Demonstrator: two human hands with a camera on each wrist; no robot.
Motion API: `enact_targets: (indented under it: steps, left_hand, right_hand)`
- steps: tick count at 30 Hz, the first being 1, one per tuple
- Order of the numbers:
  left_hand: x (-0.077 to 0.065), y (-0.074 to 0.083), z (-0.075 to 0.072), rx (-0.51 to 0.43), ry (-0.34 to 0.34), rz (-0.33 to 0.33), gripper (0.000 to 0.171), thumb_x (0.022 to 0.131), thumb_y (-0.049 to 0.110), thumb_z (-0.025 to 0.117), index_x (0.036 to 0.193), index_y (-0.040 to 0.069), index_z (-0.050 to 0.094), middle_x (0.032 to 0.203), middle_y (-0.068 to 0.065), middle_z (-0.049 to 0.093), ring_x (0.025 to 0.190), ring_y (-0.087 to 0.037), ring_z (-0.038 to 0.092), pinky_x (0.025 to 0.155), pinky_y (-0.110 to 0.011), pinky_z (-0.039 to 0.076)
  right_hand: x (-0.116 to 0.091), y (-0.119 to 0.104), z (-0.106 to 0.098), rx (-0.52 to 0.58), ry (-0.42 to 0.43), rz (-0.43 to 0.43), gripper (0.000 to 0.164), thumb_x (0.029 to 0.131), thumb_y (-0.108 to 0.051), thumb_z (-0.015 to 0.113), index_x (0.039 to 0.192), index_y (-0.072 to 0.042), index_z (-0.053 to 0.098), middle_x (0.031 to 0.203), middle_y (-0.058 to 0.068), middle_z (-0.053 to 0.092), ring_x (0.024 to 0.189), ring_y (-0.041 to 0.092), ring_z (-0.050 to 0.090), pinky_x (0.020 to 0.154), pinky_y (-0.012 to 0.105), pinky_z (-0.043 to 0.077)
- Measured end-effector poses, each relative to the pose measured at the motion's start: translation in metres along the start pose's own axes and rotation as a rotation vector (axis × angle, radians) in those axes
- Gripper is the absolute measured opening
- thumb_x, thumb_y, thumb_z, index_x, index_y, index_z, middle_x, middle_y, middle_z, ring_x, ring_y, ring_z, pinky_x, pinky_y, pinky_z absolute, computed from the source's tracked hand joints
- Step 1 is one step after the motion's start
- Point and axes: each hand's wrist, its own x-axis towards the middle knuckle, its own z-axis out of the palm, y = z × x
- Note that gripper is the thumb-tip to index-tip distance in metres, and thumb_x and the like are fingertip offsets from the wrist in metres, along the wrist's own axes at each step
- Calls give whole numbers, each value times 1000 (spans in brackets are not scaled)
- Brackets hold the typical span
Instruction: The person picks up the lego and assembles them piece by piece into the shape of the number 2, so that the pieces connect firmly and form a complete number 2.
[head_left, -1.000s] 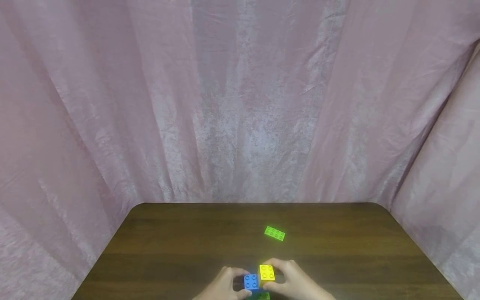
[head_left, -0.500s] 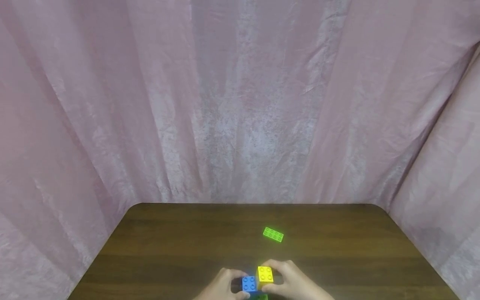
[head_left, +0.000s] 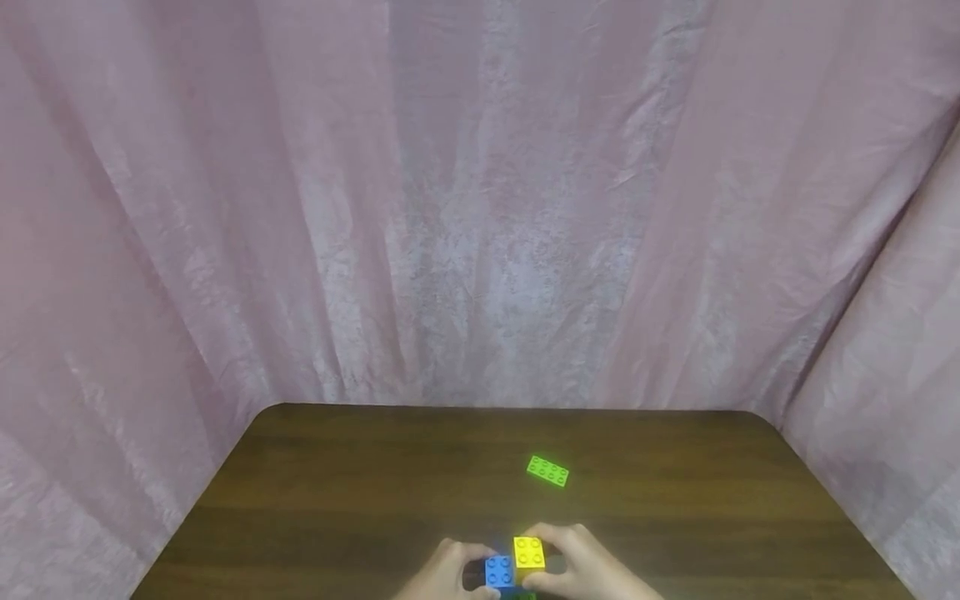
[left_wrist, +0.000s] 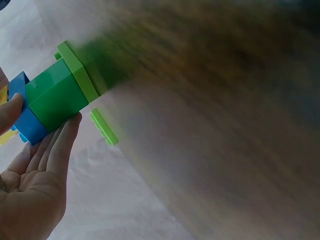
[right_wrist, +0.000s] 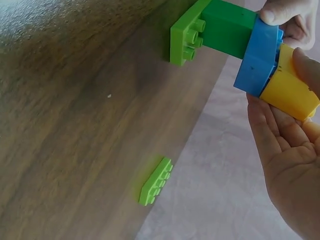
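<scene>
A small stack of toy building bricks stands at the near middle of the table. Its base is a lime plate point(right_wrist: 182, 35), with a dark green brick point(right_wrist: 227, 27) on it and a blue brick point(head_left: 498, 572) above. My left hand point(head_left: 446, 571) holds the blue brick between thumb and fingers. With thumb and fingers, my right hand point(head_left: 588, 562) grips a yellow brick point(head_left: 529, 553) over the right half of the blue one. In the right wrist view, the yellow brick's underside is right at the blue studs. The head view hides most of the lower stack.
A loose lime plate point(head_left: 548, 471), studs up, lies beyond the hands on the brown wooden table point(head_left: 360, 483). Pale pink curtains point(head_left: 480, 208) hang around the table's far side and flanks.
Both hands keep their grips on the blue and yellow bricks. The bricks and loose plate appear slightly lower in the head view, which has shifted a little.
</scene>
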Motion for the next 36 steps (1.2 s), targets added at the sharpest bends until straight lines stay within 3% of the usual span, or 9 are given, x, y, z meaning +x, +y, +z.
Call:
enact_targets:
  steps: [10,21,28,33,36]
  left_hand:
    - [-1,-3,3,1,-6,65,27,80,8,72,105,-2,69,97,-7,75,85,-4,69,77,-16,57]
    - [1,1,1,24,8,2,28,82,12,74,108,4,70,98,-1,75,84,-3,68,78,-21,58]
    - [-1,2,1,23,6,-17,26,82,12,74,107,6,71,97,-1,75,83,-3,67,77,-22,58]
    - [-2,4,0,20,8,-9,29,82,11,74,109,3,70,98,-3,75,84,-4,69,78,-21,59]
    - [-3,5,0,25,10,-27,29,82,12,75,109,4,70,99,-3,75,86,-6,69,80,-25,59]
  right_hand:
    - [-7,3,9,-44,45,30,39,84,-34,74,114,-11,63,105,2,73,93,0,62,80,27,58]
    - [-5,3,15,-108,120,5,39,82,-31,77,112,-12,62,104,1,72,93,2,63,79,21,56]
    - [-7,6,18,-138,152,-28,40,80,-31,78,112,-12,63,106,2,73,97,9,67,81,25,57]
    - [-7,3,19,-100,167,29,40,78,-31,80,111,-14,64,105,0,73,95,3,63,81,25,57]
    - [-7,3,20,-89,186,17,40,78,-29,80,110,-12,65,104,1,73,94,1,63,80,26,57]
